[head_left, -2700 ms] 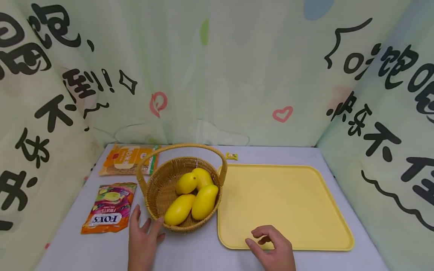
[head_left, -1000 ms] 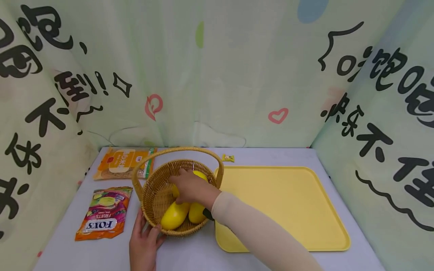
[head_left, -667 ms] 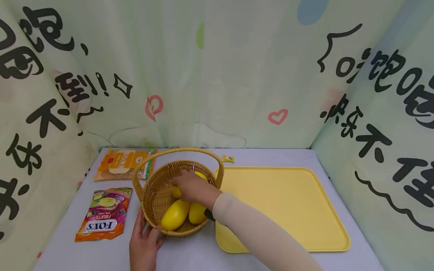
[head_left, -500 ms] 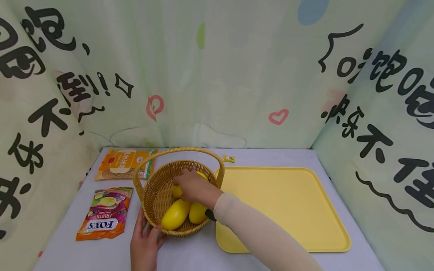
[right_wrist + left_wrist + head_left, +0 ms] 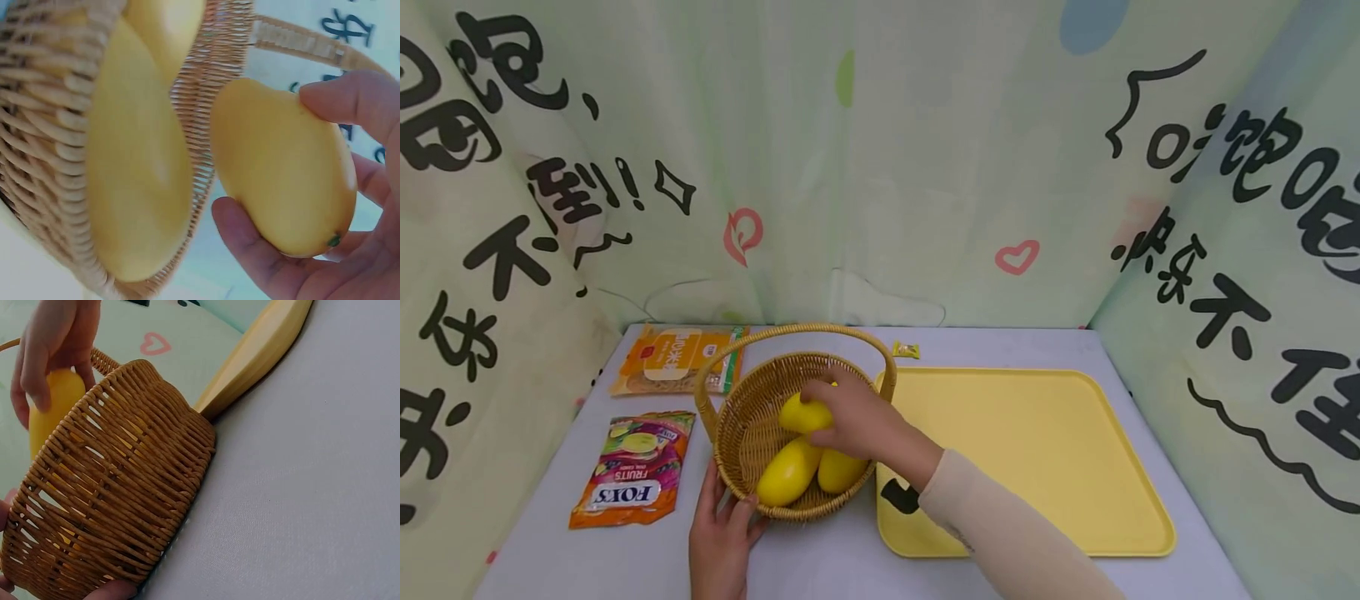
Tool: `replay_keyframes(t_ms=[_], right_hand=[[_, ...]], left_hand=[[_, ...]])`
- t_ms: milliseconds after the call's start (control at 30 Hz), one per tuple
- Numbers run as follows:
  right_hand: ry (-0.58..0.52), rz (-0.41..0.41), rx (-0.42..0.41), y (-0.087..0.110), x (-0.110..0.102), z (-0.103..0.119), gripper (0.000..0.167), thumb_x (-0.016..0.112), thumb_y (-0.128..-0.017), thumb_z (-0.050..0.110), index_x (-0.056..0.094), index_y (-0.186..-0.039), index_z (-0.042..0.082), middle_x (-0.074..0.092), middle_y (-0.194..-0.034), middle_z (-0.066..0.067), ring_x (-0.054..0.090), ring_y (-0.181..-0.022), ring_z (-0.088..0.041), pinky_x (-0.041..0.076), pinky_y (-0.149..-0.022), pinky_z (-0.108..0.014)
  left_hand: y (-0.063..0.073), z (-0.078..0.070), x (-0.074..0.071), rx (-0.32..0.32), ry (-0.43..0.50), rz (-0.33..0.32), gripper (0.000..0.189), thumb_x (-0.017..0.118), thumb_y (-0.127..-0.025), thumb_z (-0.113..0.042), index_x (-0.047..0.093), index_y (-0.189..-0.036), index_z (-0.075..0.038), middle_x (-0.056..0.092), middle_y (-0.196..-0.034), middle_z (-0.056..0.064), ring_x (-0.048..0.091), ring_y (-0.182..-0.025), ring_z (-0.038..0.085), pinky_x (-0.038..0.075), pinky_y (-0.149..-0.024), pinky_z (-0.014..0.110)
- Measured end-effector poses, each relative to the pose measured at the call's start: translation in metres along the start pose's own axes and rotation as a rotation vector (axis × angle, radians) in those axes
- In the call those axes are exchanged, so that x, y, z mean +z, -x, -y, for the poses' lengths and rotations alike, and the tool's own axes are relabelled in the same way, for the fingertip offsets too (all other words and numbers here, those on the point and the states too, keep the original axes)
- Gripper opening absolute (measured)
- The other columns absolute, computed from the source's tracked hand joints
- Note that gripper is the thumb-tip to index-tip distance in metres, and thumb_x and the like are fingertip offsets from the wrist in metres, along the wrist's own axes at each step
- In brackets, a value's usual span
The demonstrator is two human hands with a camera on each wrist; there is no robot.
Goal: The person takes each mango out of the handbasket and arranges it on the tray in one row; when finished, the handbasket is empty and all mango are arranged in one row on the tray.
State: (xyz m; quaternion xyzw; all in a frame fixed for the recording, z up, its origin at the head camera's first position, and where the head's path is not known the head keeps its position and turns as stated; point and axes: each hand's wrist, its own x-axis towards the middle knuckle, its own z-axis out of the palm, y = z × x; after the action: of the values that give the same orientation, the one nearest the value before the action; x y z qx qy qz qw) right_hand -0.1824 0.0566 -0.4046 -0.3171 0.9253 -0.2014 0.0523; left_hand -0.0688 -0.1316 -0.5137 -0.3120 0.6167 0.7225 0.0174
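Observation:
A round wicker basket [image 5: 752, 408] with a tall handle stands left of centre, with yellow mangoes in it. My left hand [image 5: 721, 533] holds its near left side, fingers at the rim and against the outer wall in the left wrist view. Inside the handle's arch, my right hand [image 5: 865, 417] grips one mango [image 5: 284, 169] between thumb and fingers. In the left wrist view this mango is at the basket's top edge. Two more mangoes show at the near side, a left one [image 5: 790, 472] and a right one [image 5: 841, 472]. The back of the basket is partly hidden by my right hand.
A yellow tray [image 5: 1022, 450] lies right of the basket, under my right forearm. To the left are a Fox's candy bag [image 5: 636, 471] and, behind it, an orange food packet [image 5: 673, 358]. A small yellow wrapped candy [image 5: 906, 350] lies behind the basket. Printed curtains surround the table.
My right hand moved from over the tray into the basket, closed on a mango, and has now drawn slightly back to the right. My left hand came to the basket's rim and stays there.

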Motion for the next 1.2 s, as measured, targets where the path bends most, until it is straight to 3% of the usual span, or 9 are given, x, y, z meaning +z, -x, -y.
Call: replay_keyframes(t_ms=[267, 567, 833, 1033, 1200], right_hand=[[-0.213, -0.139, 0.006, 0.043, -0.016, -0.011, 0.041, 0.076, -0.087, 0.021, 0.07, -0.127, 0.018, 0.058, -0.133, -0.009, 0.062, -0.106, -0.022, 0.057, -0.087, -0.034], [-0.32, -0.293, -0.007, 0.087, -0.021, -0.028, 0.04, 0.084, -0.085, 0.017, 0.07, -0.123, 0.019, 0.062, -0.132, -0.003, 0.065, -0.114, -0.021, 0.063, -0.093, -0.034], [-0.338, -0.412, 0.103, 0.129, -0.029, -0.047, 0.044, 0.086, -0.086, 0.013, 0.07, -0.126, 0.021, 0.063, -0.135, -0.003, 0.064, -0.117, -0.023, 0.064, -0.091, -0.029], [-0.294, -0.533, 0.255, 0.147, -0.034, -0.065, 0.043, 0.083, -0.086, 0.009, 0.067, -0.126, 0.015, 0.062, -0.134, -0.009, 0.064, -0.109, -0.027, 0.061, -0.082, -0.029], [-0.249, -0.491, 0.418, 0.143, -0.023, -0.079, 0.046, 0.082, -0.086, 0.015, 0.067, -0.13, 0.011, 0.062, -0.132, -0.018, 0.062, -0.107, -0.032, 0.055, -0.084, -0.039]], left_hand=[[-0.001, 0.001, -0.001, 0.018, 0.022, 0.009, 0.091, 0.056, -0.104, -0.012, 0.0, -0.171, -0.039, 0.004, -0.18, 0.012, 0.027, -0.16, 0.047, 0.052, -0.106, 0.061], [0.0, 0.0, 0.0, 0.025, 0.018, 0.029, 0.09, 0.055, -0.106, -0.014, -0.003, -0.17, -0.039, 0.002, -0.18, 0.013, 0.025, -0.16, 0.048, 0.051, -0.107, 0.061], [0.0, 0.0, 0.002, 0.019, 0.017, 0.024, 0.09, 0.054, -0.106, -0.013, -0.003, -0.17, -0.04, 0.002, -0.18, 0.014, 0.025, -0.16, 0.048, 0.051, -0.107, 0.061], [-0.001, -0.001, 0.003, 0.033, 0.015, 0.017, 0.09, 0.055, -0.106, -0.014, -0.002, -0.17, -0.039, 0.003, -0.18, 0.013, 0.024, -0.16, 0.048, 0.051, -0.107, 0.062], [-0.001, 0.002, 0.0, 0.029, 0.004, 0.01, 0.09, 0.055, -0.106, -0.014, -0.002, -0.17, -0.039, 0.004, -0.179, 0.014, 0.025, -0.159, 0.049, 0.051, -0.106, 0.063]])
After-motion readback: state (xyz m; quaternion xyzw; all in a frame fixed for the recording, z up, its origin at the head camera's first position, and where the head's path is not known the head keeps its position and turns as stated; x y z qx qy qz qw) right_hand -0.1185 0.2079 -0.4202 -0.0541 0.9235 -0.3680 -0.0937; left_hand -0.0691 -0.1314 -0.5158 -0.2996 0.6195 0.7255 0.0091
